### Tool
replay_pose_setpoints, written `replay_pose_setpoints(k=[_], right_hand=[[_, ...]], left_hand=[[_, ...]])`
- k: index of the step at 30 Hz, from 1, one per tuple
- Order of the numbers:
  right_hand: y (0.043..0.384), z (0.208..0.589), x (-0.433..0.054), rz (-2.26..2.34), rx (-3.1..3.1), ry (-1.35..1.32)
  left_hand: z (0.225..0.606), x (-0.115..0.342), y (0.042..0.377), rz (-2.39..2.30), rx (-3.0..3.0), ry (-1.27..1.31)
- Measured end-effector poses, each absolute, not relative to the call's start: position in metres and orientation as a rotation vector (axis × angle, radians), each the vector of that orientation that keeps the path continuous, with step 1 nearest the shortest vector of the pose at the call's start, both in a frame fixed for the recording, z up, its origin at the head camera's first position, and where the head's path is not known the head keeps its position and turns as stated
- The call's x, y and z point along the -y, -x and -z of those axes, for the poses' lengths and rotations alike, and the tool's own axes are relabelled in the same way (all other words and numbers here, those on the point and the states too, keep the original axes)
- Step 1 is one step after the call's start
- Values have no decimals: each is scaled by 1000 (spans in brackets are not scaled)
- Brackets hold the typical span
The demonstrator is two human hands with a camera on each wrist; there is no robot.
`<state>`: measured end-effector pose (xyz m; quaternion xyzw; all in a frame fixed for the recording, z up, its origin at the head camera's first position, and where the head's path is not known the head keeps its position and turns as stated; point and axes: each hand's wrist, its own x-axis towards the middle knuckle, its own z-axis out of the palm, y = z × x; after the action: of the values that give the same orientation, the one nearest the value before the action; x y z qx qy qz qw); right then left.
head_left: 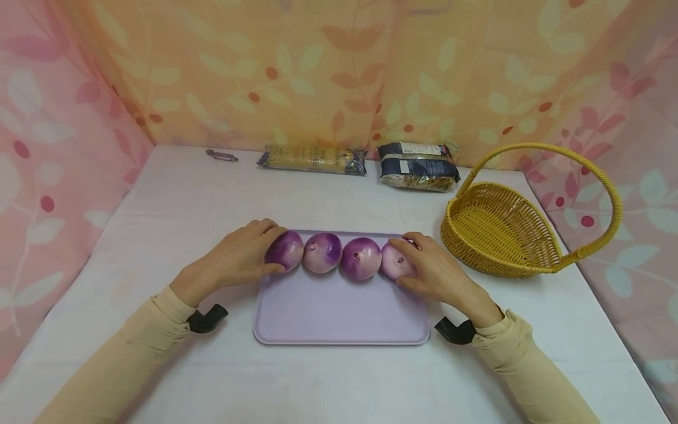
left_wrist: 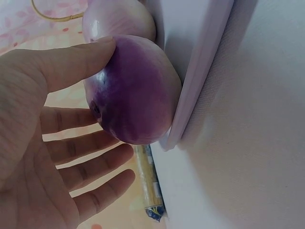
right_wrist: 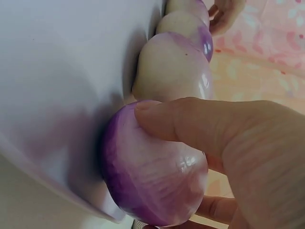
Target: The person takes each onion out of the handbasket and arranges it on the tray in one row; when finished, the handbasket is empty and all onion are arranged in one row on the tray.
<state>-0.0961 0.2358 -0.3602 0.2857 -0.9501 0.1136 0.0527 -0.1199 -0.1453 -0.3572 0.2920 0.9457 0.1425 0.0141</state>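
Note:
Several purple-and-white onions stand in a row along the far side of a lilac tray (head_left: pixel 341 312). My left hand (head_left: pixel 235 256) holds the leftmost onion (left_wrist: pixel 136 90), thumb on the near side and fingers behind it. At the other end, my right hand (head_left: pixel 436 268) grips the rightmost onion (right_wrist: pixel 152 167) between thumb and fingers. Between the hands sit two more onions, a left one (head_left: pixel 322 253) and a right one (head_left: pixel 361 259), untouched by either hand. In the head view, the fingers partly cover both end onions.
A yellow wicker basket (head_left: pixel 500 271) with a tall handle stands right of the tray. Along the back lie a long yellow noodle packet (head_left: pixel 312 160), a dark-labelled packet (head_left: pixel 418 168) and a small wrapped item (head_left: pixel 222 155). Floral curtains (head_left: pixel 318 70) enclose the white table (head_left: pixel 175 200).

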Motion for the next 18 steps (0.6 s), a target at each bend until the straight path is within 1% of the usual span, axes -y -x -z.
replay_pose_setpoints(k=[12, 18], right_hand=[[95, 361, -238, -362, 2954, -833], [95, 358, -238, -361, 2963, -793]], left_hand=[[358, 145, 122, -457, -2932, -925], [354, 146, 123, -444, -2922, -885]])
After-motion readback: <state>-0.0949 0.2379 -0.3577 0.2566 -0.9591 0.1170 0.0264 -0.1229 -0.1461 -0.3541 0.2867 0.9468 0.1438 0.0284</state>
